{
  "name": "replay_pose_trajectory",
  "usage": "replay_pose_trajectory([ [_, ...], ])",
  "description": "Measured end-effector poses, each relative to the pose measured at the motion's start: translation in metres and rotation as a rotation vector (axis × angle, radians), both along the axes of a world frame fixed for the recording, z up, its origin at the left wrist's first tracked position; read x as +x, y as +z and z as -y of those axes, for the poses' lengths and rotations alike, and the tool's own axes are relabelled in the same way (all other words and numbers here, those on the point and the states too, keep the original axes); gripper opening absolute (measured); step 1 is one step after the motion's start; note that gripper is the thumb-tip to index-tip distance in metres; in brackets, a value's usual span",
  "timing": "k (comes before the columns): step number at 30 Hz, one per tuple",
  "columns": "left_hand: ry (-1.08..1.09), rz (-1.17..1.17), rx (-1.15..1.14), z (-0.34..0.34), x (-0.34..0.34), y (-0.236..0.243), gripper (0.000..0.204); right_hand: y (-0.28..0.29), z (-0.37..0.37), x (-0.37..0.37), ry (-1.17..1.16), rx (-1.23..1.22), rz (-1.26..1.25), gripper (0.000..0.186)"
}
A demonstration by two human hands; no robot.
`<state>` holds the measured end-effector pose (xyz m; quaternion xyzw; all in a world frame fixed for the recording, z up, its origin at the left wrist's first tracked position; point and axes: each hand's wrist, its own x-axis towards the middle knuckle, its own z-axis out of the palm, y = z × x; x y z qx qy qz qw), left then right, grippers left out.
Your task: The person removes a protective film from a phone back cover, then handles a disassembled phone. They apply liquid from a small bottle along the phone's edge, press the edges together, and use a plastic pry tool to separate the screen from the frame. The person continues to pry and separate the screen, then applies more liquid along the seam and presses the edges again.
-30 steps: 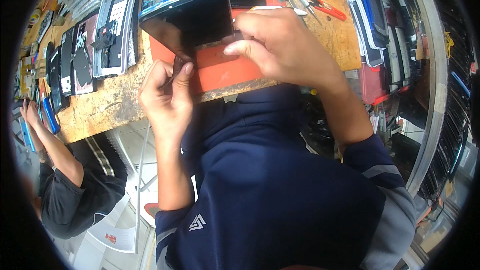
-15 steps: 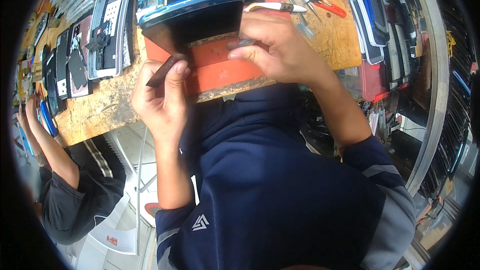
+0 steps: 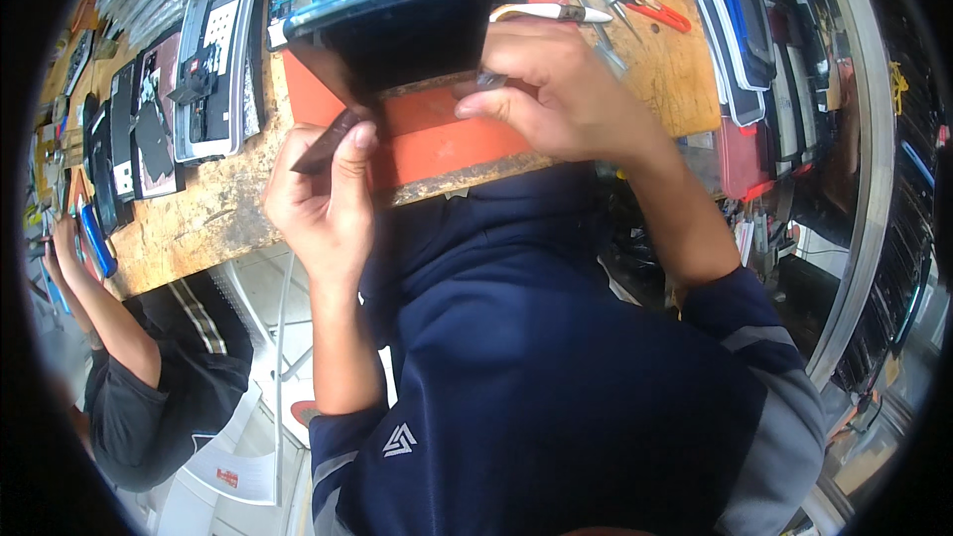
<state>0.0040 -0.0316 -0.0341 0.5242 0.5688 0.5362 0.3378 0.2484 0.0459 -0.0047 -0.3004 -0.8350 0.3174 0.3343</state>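
Note:
My left hand (image 3: 333, 184) is closed, with a short, flat, dark brown strip (image 3: 324, 149) between thumb and fingers. My right hand (image 3: 561, 94) is closed in a pinch around a small, thin, shiny piece (image 3: 488, 82) whose kind I cannot make out. Beyond and above both hands is a dark glossy rectangular panel (image 3: 407, 50) with a blue rim, tilted up. A row of bright dots runs along its top edge. What holds the panel up is hidden. Beneath the hands, an orange-red mat (image 3: 442, 144) lies along the front of the wooden bench (image 3: 213, 213).
A grey tray (image 3: 248, 69) with phone parts stands to the left. Red-handled pliers (image 3: 660, 12) and a white pen-shaped tool (image 3: 556, 13) lie at the back right. Stacked cases (image 3: 740, 50) line the right edge. A co-worker's arm (image 3: 104, 308) shows at far left.
The panel appears slightly higher and further right, its edge dots now brighter. Both of my hands keep nearly the same position and hold. The co-worker's hands have shifted a little.

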Motion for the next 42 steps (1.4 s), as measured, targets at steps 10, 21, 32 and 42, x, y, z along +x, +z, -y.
replay_pose_trajectory([
  [10, -0.041, -0.099, 0.065, -0.003, 0.001, 0.005, 0.012, -0.019, 0.004, 0.001, -0.011, -0.053, -0.105, 0.025],
  [21, -0.061, -0.118, 0.065, -0.007, -0.001, 0.003, 0.01, 0.006, 0.0, 0.011, 0.085, 0.003, 0.04, 0.016],
  [32, -0.117, -0.064, -0.017, -0.008, -0.004, 0.013, 0.01, 0.021, -0.009, 0.018, 0.171, 0.056, 0.189, 0.011],
  [42, -0.099, -0.153, 0.005, -0.008, -0.005, 0.009, 0.009, 0.015, 0.016, 0.009, -0.15, -0.43, -0.174, 0.015],
])
